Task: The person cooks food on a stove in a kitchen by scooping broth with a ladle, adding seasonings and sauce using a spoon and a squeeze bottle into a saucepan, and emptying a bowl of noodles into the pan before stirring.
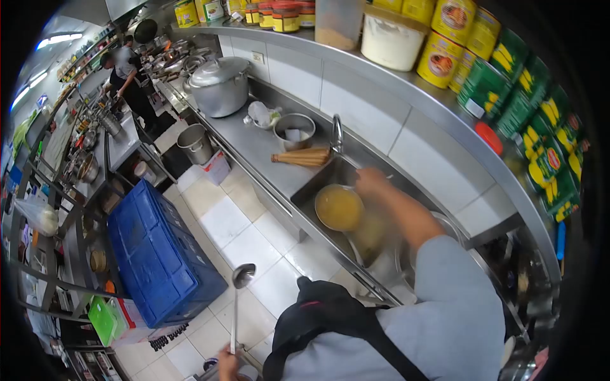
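Note:
At the bottom edge, my left hand [227, 364] is closed around the lower end of a long-handled metal ladle [234, 317]. The ladle's bowl points up and away over the tiled floor. My right hand [371, 182] reaches into the steel sink [304, 197], fingers closed at the far rim of a round metal pan [340, 208] of cloudy yellow liquid. A short light piece, perhaps its handle end, sticks out past the hand. Below the pan, the sink holds murky liquid, and a pale handle-like piece [354, 249] leans at the near side.
A tap [337, 132] and a bundle of wooden sticks [301, 157] are beside the sink. Further along stand a steel pot [295, 129] and a large lidded pot [220, 87]. A blue crate [162, 254] is on the floor. Cans [438, 58] line the shelf. Another person [130, 82] stands far back.

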### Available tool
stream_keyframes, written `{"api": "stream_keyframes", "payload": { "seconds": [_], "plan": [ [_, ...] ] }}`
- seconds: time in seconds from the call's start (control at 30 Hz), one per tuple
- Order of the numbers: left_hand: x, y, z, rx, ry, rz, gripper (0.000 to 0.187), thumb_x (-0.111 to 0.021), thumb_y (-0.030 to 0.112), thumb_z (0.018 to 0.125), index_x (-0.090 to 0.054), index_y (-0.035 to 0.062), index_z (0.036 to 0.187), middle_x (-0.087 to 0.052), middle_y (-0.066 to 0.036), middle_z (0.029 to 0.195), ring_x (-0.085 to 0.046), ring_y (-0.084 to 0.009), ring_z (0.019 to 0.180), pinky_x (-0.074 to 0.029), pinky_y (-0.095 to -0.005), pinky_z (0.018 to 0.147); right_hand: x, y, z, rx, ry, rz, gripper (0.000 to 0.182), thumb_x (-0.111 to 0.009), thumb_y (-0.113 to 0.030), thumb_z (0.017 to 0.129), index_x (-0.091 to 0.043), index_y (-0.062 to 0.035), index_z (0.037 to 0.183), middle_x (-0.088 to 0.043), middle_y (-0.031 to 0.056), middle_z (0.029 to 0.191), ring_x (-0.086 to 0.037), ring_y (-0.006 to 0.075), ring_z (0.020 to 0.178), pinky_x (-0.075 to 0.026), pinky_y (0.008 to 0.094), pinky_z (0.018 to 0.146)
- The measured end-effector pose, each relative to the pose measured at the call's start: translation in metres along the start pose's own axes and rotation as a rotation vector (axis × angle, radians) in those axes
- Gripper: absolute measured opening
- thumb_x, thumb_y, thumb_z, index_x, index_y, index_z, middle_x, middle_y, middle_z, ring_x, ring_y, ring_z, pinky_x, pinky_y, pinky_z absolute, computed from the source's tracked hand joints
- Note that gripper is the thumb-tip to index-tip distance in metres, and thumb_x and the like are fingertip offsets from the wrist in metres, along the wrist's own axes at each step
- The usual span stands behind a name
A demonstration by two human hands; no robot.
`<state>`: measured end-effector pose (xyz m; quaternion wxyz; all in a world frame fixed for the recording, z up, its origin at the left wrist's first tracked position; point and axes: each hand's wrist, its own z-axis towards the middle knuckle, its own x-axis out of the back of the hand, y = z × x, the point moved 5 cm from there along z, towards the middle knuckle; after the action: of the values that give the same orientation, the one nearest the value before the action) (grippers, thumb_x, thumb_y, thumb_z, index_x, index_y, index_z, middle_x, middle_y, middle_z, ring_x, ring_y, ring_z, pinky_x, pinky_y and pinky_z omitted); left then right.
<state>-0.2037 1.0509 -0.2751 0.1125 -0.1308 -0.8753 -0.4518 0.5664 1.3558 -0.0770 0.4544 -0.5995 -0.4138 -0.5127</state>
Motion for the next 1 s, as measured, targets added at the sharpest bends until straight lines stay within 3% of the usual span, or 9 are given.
{"api": "stream_keyframes", "payload": {
  "seconds": [0.2,0.33,0.37,0.43,0.53,0.6,0.73,0.9,1.0],
  "plan": [
    [-0.087,0.173,-0.041,-0.074,-0.098,-0.141,0.04,-0.066,0.004,0.086,-0.061,0.0076,0.126,-0.051,0.004,0.064,-0.047,-0.0063,0.051,-0.036,-0.0235,0.044,-0.125,0.104,0.137,0.035,0.098,0.228,0.105,-0.082,-0.02,0.065,-0.023,-0.003,0.15,-0.068,0.021,0.105,-0.069,0.0287,0.092,-0.052,0.0403,0.085],
    [-0.057,0.241,-0.038,-0.06,-0.132,-0.088,0.045,-0.064,0.018,0.091,-0.056,0.0071,0.134,-0.064,-0.001,0.088,-0.057,-0.0089,0.074,-0.048,-0.0273,0.064,-0.152,0.095,0.167,-0.158,-0.156,0.811,0.097,-0.075,-0.007,0.076,-0.016,-0.0038,0.153,-0.064,0.0134,0.098,-0.062,0.0225,0.076,-0.053,0.038,0.069],
    [-0.043,0.241,-0.025,-0.223,-0.089,-0.015,0.048,-0.065,0.019,0.09,-0.055,0.0055,0.134,-0.068,-0.008,0.102,-0.063,-0.0167,0.088,-0.051,-0.0321,0.078,-0.142,0.06,0.175,0.269,-0.195,0.179,0.08,-0.074,-0.008,0.078,-0.034,-0.0007,0.147,-0.065,0.0123,0.108,-0.063,0.0205,0.086,-0.053,0.0359,0.076],
    [-0.012,0.245,-0.01,-0.382,0.022,0.12,0.049,-0.064,0.019,0.086,-0.056,0.0055,0.132,-0.067,-0.017,0.114,-0.064,-0.0255,0.102,-0.048,-0.0371,0.091,-0.198,0.077,0.218,0.024,-0.491,1.096,0.068,-0.075,-0.019,0.08,-0.047,0.0012,0.139,-0.061,0.0145,0.124,-0.063,0.0242,0.102,-0.052,0.0368,0.086],
    [0.037,0.277,-0.034,-0.352,0.157,0.275,0.051,-0.066,0.015,0.086,-0.055,0.0064,0.134,-0.066,-0.016,0.118,-0.064,-0.022,0.101,-0.049,-0.0346,0.09,-0.203,0.094,0.242,-0.038,-0.066,0.851,0.054,-0.071,-0.017,0.081,-0.053,-0.0054,0.131,-0.067,0.0088,0.094,-0.06,0.0137,0.07,-0.042,0.0253,0.04],
    [0.055,0.293,-0.039,-0.228,0.16,0.355,0.051,-0.065,0.016,0.084,-0.055,0.0059,0.133,-0.067,-0.018,0.113,-0.065,-0.0255,0.096,-0.049,-0.0355,0.088,-0.236,0.117,0.259,0.109,0.002,0.746,0.044,-0.07,-0.021,0.084,-0.054,-0.0083,0.123,-0.062,0.0035,0.083,-0.054,0.0092,0.062,-0.037,0.0237,0.037],
    [0.074,0.302,-0.054,-0.037,0.159,0.31,0.05,-0.063,0.016,0.084,-0.056,0.0066,0.133,-0.068,-0.018,0.104,-0.065,-0.0252,0.088,-0.051,-0.036,0.079,-0.224,0.086,0.207,-0.173,-0.16,0.986,0.041,-0.069,-0.02,0.085,-0.054,-0.0091,0.122,-0.061,0.0029,0.082,-0.053,0.0089,0.061,-0.037,0.0234,0.038],
    [0.047,0.225,-0.017,-0.363,0.312,0.336,0.051,-0.064,0.018,0.086,-0.054,0.0074,0.135,-0.068,-0.01,0.088,-0.062,-0.0178,0.071,-0.051,-0.0336,0.068,-0.239,0.045,0.143,-0.381,-0.428,1.212,0.038,-0.068,-0.018,0.087,-0.054,-0.0101,0.12,-0.06,0.0021,0.08,-0.052,0.0086,0.059,-0.037,0.0231,0.038],
    [0.015,0.222,-0.018,0.057,0.218,-0.035,0.047,-0.066,0.019,0.086,-0.058,0.0117,0.132,-0.059,-0.004,0.075,-0.053,-0.0131,0.062,-0.046,-0.0306,0.056,-0.251,0.027,0.113,-0.467,-0.57,1.316,0.036,-0.067,-0.017,0.087,-0.053,-0.0108,0.119,-0.06,0.0016,0.079,-0.052,0.0083,0.058,-0.037,0.0229,0.038]
  ]
}}
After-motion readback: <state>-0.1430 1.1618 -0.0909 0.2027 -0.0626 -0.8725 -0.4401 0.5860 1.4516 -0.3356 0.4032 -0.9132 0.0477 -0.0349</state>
